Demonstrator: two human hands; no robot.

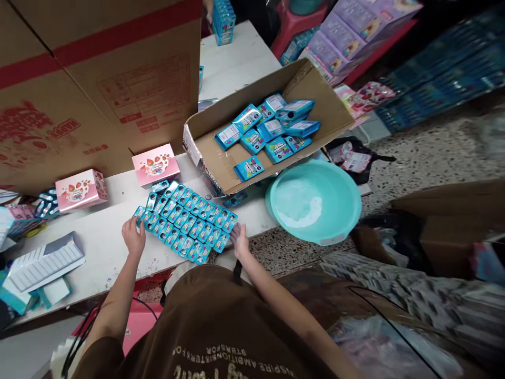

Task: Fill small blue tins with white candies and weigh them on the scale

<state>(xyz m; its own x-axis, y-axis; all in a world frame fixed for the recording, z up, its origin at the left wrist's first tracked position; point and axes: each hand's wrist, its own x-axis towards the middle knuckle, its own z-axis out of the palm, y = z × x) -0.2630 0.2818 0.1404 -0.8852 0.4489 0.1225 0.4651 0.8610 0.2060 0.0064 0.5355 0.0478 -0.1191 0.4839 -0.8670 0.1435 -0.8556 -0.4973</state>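
Rows of small blue tins (pixel 189 221), packed side by side, lie slantwise at the front edge of the white table. At the left end of these rows, my left hand (pixel 133 236) has its fingers curled against the outermost tins. My right hand (pixel 240 242) grips the opposite end, its fingers partly hidden by the tins and its thumb raised. A few tins (pixel 160 187) at the upper left sit out of line with the others.
Behind the rows stands an open cardboard box (pixel 209 158) with several blue packets (pixel 252 139). A turquoise basin (pixel 315 202) is to the right. Two pink strawberry boxes (pixel 157 164) stand before a large carton (pixel 98 79). A white ridged tray (pixel 47 261) lies at left.
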